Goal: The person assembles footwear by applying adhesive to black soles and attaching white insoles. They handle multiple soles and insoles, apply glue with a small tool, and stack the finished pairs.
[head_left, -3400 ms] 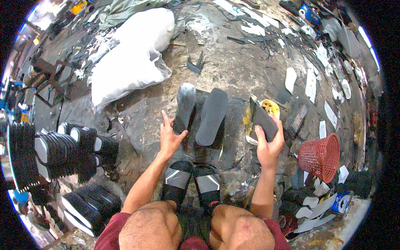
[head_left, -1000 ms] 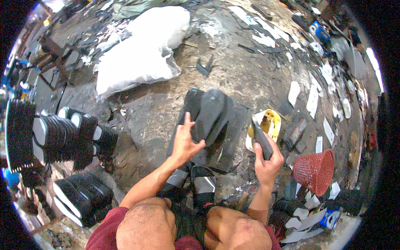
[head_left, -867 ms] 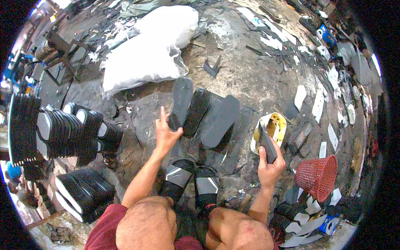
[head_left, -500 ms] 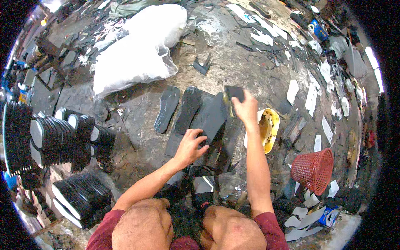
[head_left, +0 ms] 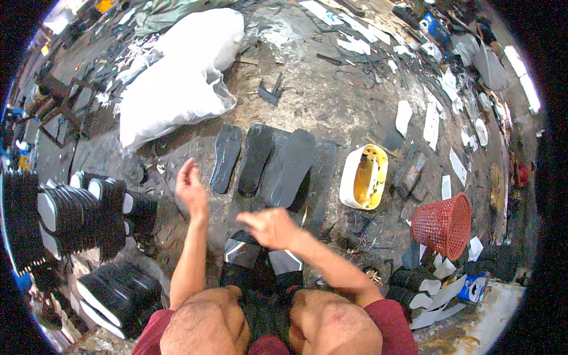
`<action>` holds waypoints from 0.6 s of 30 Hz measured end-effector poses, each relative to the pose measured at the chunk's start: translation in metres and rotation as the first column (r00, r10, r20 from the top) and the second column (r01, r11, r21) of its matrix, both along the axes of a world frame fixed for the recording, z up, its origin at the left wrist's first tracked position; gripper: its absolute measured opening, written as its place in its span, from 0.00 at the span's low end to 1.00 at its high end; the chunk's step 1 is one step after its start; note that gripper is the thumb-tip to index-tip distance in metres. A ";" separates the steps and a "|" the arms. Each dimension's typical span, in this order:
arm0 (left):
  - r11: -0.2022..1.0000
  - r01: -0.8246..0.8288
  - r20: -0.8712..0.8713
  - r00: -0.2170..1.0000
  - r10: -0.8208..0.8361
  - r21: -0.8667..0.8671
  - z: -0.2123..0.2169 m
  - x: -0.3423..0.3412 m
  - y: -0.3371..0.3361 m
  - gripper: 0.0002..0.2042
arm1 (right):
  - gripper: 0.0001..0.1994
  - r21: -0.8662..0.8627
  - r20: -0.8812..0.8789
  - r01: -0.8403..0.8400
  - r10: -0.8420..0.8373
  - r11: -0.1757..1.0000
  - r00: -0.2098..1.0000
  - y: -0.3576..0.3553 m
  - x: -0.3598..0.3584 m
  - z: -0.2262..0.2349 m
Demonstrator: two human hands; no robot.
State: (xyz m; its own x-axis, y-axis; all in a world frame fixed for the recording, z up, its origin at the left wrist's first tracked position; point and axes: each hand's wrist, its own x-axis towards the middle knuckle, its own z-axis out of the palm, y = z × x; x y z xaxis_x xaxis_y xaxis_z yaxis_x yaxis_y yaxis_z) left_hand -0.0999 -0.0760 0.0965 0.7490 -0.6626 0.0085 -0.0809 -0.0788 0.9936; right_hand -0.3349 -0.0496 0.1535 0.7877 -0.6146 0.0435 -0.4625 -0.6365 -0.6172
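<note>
Three dark shoe soles lie side by side on the floor in front of me: a left sole [head_left: 226, 158], a middle sole [head_left: 256, 158] and a right sole [head_left: 293, 168]. The middle and right ones rest on a dark flat sheet [head_left: 324, 171]. My left hand [head_left: 192, 188] is raised left of the soles, empty, its fingers extended. My right hand [head_left: 271, 228] hovers near my feet, below the soles; one finger points left and the others are curled, hiding whatever may be in them. A white tub [head_left: 350, 183] with yellowish residue inside stands right of the soles.
Stacks of dark soles [head_left: 83, 207] stand at my left, with another row [head_left: 121, 290] nearer. A large white bag [head_left: 183, 71] lies ahead. A red plastic basket [head_left: 441, 225] leans at the right. White scraps [head_left: 432, 127] litter the floor.
My right hand has moved from beside the tub to near my feet; the dark pad it held no longer shows. My left hand has left the right sole and moved leftward.
</note>
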 end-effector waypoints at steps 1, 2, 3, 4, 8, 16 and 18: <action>0.998 -0.006 -0.015 1.000 0.005 -0.062 0.000 0.007 -0.002 0.13 | 0.16 0.065 0.049 0.013 -0.016 0.998 0.999 0.014 0.003 0.006; 0.996 -0.047 -0.086 0.995 0.040 -0.074 0.000 0.009 0.000 0.15 | 0.18 -0.009 0.089 0.009 -0.008 1.000 0.996 0.018 -0.007 0.016; 0.995 0.054 -0.034 0.998 -0.057 -0.085 0.000 0.003 0.000 0.16 | 0.18 -0.061 0.240 0.129 -0.111 0.990 0.964 0.011 -0.020 0.028; 0.991 0.126 -0.024 0.992 -0.127 -0.039 -0.001 -0.012 0.008 0.18 | 0.18 -0.061 0.367 0.240 -0.202 0.969 0.908 0.006 -0.036 0.041; 0.739 0.665 0.413 0.647 -0.641 0.106 -0.004 -0.094 0.040 0.47 | 0.16 0.005 0.456 0.600 -0.536 0.800 0.710 -0.073 -0.090 0.063; 0.666 0.681 0.434 0.524 -0.733 0.303 -0.009 -0.145 0.024 0.61 | 0.22 -0.105 0.012 0.511 -0.513 0.853 0.858 -0.183 -0.107 0.000; 0.648 0.684 0.437 0.497 -0.750 0.335 -0.008 -0.144 0.024 0.60 | 0.23 -0.274 -0.084 0.421 -0.458 0.865 0.885 -0.193 -0.106 -0.007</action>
